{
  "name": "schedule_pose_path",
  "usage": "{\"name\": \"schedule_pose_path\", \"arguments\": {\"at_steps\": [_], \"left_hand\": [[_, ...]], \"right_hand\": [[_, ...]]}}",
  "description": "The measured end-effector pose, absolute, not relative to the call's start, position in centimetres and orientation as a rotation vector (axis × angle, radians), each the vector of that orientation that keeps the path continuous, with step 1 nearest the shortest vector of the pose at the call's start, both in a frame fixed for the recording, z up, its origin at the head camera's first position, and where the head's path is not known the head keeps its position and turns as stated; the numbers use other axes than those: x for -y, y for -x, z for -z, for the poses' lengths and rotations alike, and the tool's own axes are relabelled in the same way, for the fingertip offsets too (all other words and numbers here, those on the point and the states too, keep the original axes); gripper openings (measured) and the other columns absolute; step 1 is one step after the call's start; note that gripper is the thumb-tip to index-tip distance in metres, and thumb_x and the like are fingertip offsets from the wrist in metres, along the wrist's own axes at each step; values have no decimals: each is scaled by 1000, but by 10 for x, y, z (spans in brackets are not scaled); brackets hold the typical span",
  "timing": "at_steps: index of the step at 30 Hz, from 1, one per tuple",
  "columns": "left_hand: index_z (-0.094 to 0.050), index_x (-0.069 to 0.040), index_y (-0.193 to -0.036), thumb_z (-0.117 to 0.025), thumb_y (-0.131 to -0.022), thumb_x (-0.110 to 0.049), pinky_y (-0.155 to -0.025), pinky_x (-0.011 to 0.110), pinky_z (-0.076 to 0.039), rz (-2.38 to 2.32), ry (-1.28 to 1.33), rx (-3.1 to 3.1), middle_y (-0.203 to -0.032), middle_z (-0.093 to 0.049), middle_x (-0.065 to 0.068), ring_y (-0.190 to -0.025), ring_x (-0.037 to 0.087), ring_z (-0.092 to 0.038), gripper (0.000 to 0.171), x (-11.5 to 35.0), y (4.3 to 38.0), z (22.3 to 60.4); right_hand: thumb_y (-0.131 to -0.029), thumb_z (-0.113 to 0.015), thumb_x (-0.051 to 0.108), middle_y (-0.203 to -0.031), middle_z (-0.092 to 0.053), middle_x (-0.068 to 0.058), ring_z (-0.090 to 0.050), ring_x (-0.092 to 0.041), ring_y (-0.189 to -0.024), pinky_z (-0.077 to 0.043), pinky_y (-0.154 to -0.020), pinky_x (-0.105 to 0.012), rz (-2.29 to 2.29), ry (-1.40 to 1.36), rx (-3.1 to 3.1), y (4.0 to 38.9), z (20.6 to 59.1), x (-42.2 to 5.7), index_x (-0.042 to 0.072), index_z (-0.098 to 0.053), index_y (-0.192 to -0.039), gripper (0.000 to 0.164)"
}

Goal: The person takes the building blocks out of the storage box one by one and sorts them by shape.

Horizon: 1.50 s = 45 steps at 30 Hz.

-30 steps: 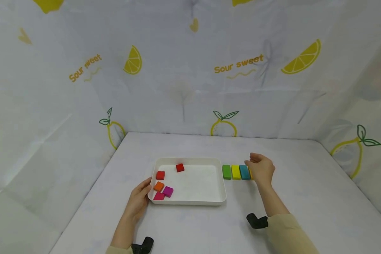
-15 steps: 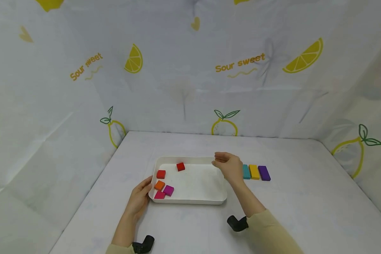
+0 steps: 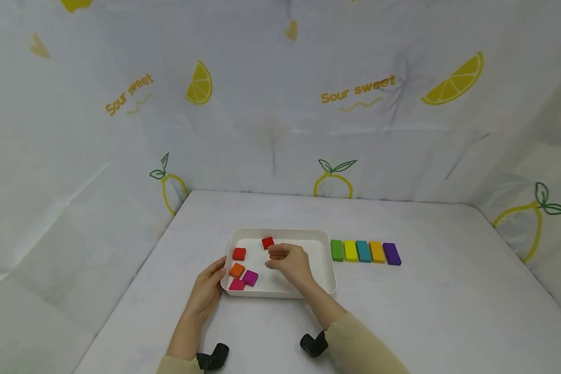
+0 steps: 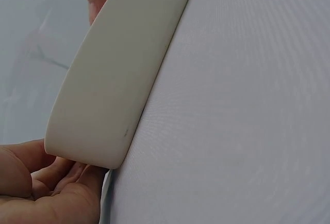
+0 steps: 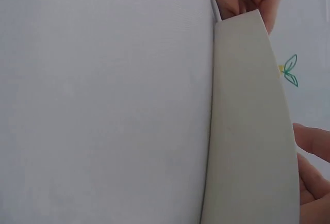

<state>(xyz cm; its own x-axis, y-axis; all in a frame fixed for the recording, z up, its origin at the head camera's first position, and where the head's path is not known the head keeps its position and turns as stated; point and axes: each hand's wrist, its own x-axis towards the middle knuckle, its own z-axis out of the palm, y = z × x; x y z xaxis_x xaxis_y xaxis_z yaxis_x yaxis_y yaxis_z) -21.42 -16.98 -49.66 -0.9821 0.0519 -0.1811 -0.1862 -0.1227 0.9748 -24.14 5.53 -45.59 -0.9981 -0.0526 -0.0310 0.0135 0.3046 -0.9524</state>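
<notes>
A shallow white tray lies on the table, and my left hand grips its left end, thumb near the rim. In the left wrist view, the fingers press against the tray's end wall. My right hand hovers above the tray's middle, thumb and fingers apart, nothing visible between them. Its fingertips are close to a dark red block. Also in the tray, towards the left, sit a red block, an orange block, a magenta block and a pink block.
Right of the tray, a row of blocks stands side by side: green block, yellow block, teal block, amber block and purple block. A lemon-print cloth hangs behind the white table.
From over the row of blocks, my right hand has swept left across the tray's right rim to above its middle, uncovering the whole row. My left hand keeps its grip on the tray.
</notes>
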Motion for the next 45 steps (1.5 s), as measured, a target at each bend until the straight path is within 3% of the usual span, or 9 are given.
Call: {"name": "schedule_pose_path", "arguments": {"at_steps": [5,11,14,22,25,33,40,45], "left_hand": [[-31,0,-152,-38,-105,-9,-123,40,-29,-2234,163,-1976,-158,-34,20,-147,30,-32,49,169,216,496],[-33,0,-152,-39,-105,-10,-116,26,-39,-2241,168,-1977,-158,-35,20,-145,29,-34,48,169,217,498],[-33,0,-152,-38,-105,-10,-116,26,-39,-2245,171,-1973,-158,-34,19,-145,29,-33,48,169,217,498],[-33,2,-151,-38,-105,-10,-96,8,-46,-2253,153,-1970,-157,-35,22,-145,30,-34,47,169,216,498],[-33,1,-151,-38,-105,-10,-97,8,-46,-2249,159,-1969,-157,-35,21,-145,30,-34,47,169,215,497],[-33,-1,-152,-37,-106,-10,-113,24,-42,-2224,184,-1979,-158,-35,19,-146,29,-34,48,170,216,495],[-33,0,-152,-37,-105,-10,-99,10,-46,-2231,174,-1989,-156,-37,22,-144,29,-35,47,170,216,496],[-33,1,-151,-37,-105,-10,-94,7,-47,-2241,157,-1995,-155,-37,24,-144,30,-35,48,170,215,497]], "right_hand": [[-80,-78,5,-114,-73,-16,-71,-25,-103,-62,-84,-30,1808,152,-2412,240,464,-44,0,-70,-116,37],[-75,-82,5,-106,-75,-15,-71,-21,-94,-62,-83,-30,1682,262,-2457,242,470,-39,0,-72,-110,38],[-74,-83,5,-105,-75,-14,-71,-20,-93,-62,-83,-31,1630,293,-2477,242,470,-36,0,-72,-109,37],[-74,-84,4,-105,-75,-13,-71,-22,-95,-61,-85,-31,1551,350,-2457,243,471,-27,1,-72,-110,38],[-73,-85,5,-105,-76,-12,-70,-20,-95,-61,-87,-32,1519,365,-2470,244,472,-25,2,-73,-110,40],[-71,-85,3,-103,-75,-11,-68,-20,-95,-59,-88,-34,1442,446,-2498,245,470,-21,3,-72,-109,40],[-71,-85,1,-103,-74,-10,-66,-18,-92,-59,-87,-33,1424,428,-2505,244,470,-19,4,-71,-108,40],[-71,-83,-2,-102,-73,-10,-66,-18,-92,-60,-87,-34,1428,422,-2505,244,470,-19,4,-70,-107,38]]}}
